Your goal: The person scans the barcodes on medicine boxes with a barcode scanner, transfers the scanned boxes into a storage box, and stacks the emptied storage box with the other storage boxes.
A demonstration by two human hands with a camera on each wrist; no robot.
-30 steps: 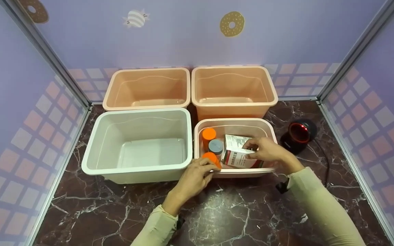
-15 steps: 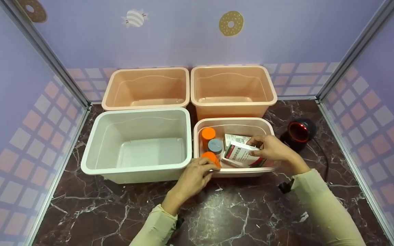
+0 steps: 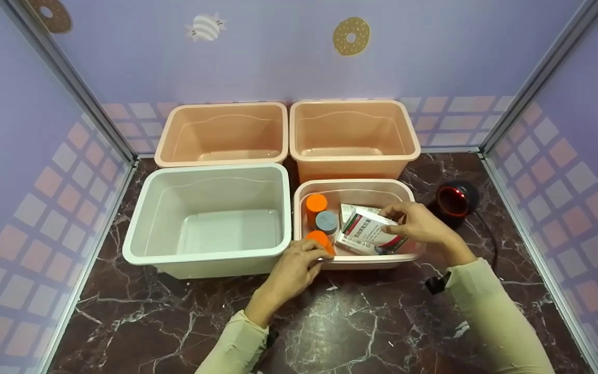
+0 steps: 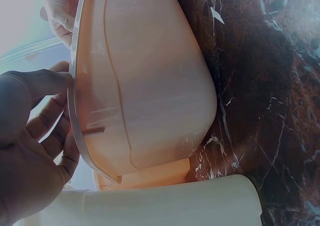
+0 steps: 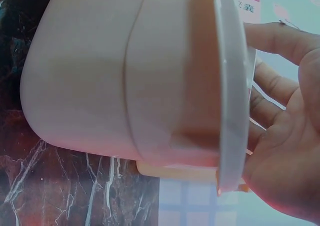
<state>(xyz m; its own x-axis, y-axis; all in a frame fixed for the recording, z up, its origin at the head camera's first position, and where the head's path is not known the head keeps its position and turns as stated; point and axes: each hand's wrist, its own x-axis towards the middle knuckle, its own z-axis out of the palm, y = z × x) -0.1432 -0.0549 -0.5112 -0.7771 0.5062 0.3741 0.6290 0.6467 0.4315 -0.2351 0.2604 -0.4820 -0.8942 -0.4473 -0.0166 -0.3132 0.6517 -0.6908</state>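
Note:
In the head view a white medicine box (image 3: 369, 228) with a green and red edge stands tilted over the small pale pink bin (image 3: 356, 183). My right hand (image 3: 414, 222) pinches its right side between thumb and fingers. Another white box (image 3: 353, 245) lies beneath it, and a printed box (image 3: 348, 210) is partly covered behind. My left hand (image 3: 293, 267) grips the bin's near-left rim, thumb outside and fingers over the edge, beside an orange cap (image 3: 321, 240). Along the bin's left side stand an orange-capped bottle (image 3: 316, 201) and a grey-capped bottle (image 3: 326, 221).
A larger whitish bin (image 3: 211, 259) stands left of the small one. Two orange-pink bins, a left one (image 3: 221, 109) and a right one (image 3: 353, 166), line the back wall. To the right is a black scanner (image 3: 453, 202) with red lights and a cable.
My right hand has drawn the medicine box up and slightly right, tilting it, so the white box below shows more. My left hand stays at the rim.

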